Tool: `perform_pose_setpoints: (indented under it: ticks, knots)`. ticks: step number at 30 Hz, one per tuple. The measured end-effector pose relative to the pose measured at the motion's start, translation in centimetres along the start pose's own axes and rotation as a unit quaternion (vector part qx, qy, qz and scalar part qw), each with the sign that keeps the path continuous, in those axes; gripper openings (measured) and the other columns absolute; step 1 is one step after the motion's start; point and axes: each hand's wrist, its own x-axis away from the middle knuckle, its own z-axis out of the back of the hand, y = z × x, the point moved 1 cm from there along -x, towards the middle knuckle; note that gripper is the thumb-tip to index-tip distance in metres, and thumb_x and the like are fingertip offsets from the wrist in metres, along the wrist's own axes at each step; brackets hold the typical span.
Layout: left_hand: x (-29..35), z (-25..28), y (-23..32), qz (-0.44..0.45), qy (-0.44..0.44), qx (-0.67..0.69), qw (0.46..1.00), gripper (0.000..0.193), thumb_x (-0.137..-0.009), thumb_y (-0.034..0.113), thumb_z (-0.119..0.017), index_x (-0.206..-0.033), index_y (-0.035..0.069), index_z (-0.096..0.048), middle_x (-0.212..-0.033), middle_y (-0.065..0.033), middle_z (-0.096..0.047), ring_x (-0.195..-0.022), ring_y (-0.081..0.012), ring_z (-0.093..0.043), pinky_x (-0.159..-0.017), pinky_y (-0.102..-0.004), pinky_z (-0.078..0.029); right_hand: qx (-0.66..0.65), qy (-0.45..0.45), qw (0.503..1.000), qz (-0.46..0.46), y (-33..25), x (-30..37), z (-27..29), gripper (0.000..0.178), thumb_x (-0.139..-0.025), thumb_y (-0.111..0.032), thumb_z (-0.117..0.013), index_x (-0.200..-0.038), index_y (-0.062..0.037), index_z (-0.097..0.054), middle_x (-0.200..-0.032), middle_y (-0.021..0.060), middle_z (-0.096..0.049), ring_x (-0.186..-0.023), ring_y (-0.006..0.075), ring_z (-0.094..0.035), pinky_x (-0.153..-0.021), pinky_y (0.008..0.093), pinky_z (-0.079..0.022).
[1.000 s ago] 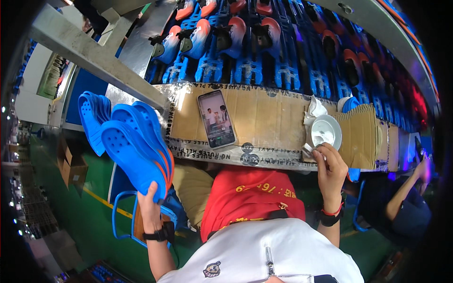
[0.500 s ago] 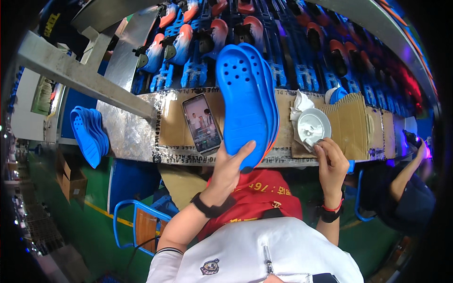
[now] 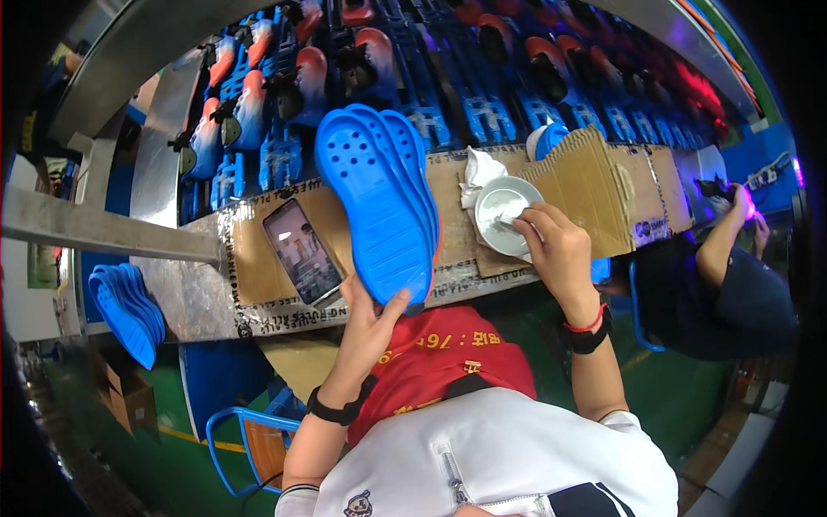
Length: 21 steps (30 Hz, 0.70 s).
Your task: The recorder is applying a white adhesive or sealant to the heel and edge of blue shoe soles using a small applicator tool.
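Note:
My left hand [image 3: 366,326] grips a stack of several blue shoe soles [image 3: 379,215] by the near end, thumb on top. The soles stand tilted above the bench edge, with a cluster of round holes at the far end; an orange-red edge shows underneath. To the right, my right hand [image 3: 562,257] has its fingertips pinched together inside a small pale bowl [image 3: 506,191]. Whitish stuff lies in the bowl. Something small and pale shows at the fingertips, too small to name. Crumpled white tissue [image 3: 481,172] touches the bowl's far left side.
A phone [image 3: 301,252] lies on cardboard left of the soles. More blue soles [image 3: 127,310] sit at the bench's left end, near a metal post [image 3: 112,224]. Racked shoes [image 3: 250,108] line the far side. A cardboard piece [image 3: 594,185] lies right of the bowl; another person [image 3: 715,293] sits farther right.
The whole view has shifted, so the bench appears farther left. My right hand has moved from the bowl's near rim to inside it. My left hand still holds the soles.

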Motion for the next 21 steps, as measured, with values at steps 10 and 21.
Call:
perform_pose_setpoints:
  ticks: [10, 21]
  knots:
    - [-0.1, 2.1, 5.3, 0.035, 0.011, 0.094, 0.995, 0.043, -0.096, 0.008, -0.053, -0.133, -0.002, -0.034, -0.110, -0.0150, -0.060, -0.089, -0.0146, -0.064, -0.067, -0.0240, -0.055, 0.005, -0.034, 0.999, 0.032, 0.3, 0.2, -0.3, 0.008, -0.079, -0.011, -0.070, -0.083, -0.0044, -0.066, -0.087, 0.0080, -0.066, -0.066, 0.0300, -0.065, -0.057, 0.0375, -0.051]
    - [-1.2, 0.2, 8.1, -0.001, -0.051, 0.208, 0.977, 0.058, -0.088, -0.006, -0.059, -0.138, -0.003, -0.030, -0.116, -0.0181, -0.061, -0.101, -0.0208, -0.064, -0.084, -0.0296, -0.054, -0.078, -0.011, 0.996, -0.031, -0.1, 0.9, 1.5, 0.008, -0.080, -0.005, -0.070, -0.086, -0.0029, -0.068, -0.091, 0.0107, -0.067, -0.066, 0.0264, -0.066, -0.058, 0.0331, -0.052]
